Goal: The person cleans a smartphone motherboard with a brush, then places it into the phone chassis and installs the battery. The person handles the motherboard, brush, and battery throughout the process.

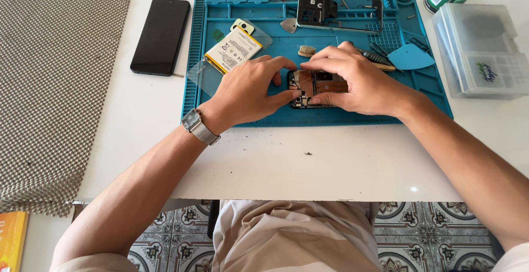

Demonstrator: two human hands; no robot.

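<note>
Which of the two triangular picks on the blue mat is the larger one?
The blue pick at the mat's right side, beyond the right hand. The other, a small grey pick, lies near the top, beside the phone frame.

White table (308,167) bears blue mat (190,85), black phone (160,36) (face up), clear box (482,49).
</note>
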